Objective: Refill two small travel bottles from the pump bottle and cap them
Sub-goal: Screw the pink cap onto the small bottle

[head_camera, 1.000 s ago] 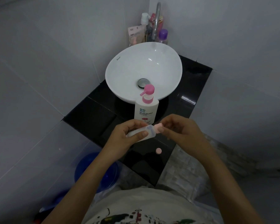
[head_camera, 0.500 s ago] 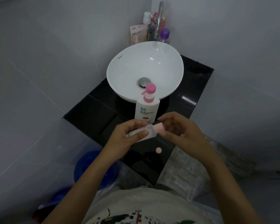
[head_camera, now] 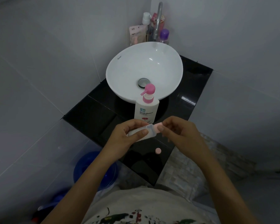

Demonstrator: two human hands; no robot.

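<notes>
My left hand (head_camera: pixel 128 135) grips a small translucent travel bottle (head_camera: pixel 149 132), held on its side over the black counter (head_camera: pixel 90 117). My right hand (head_camera: pixel 179 133) pinches the pink cap (head_camera: pixel 157 127) at the bottle's mouth between thumb and fingers. Whether the cap is seated on the bottle, I cannot tell. A white pump bottle (head_camera: pixel 146 109) with a pink pump head stands upright just behind my hands, in front of the basin. A second pink cap (head_camera: pixel 158 150) lies loose on the counter below my hands. Only one travel bottle is visible.
A white round basin (head_camera: pixel 119 75) sits on the counter with a chrome tap (head_camera: pixel 157 21) behind it. Several toiletry bottles (head_camera: pixel 164 35) crowd the back corner. A blue bucket (head_camera: pixel 87 167) stands on the floor at the left, below the counter edge. Grey walls close in on both sides.
My right hand's fingers have shifted around the pink cap at the bottle's mouth, as in a turning motion. The left hand and bottle stay nearly still.
</notes>
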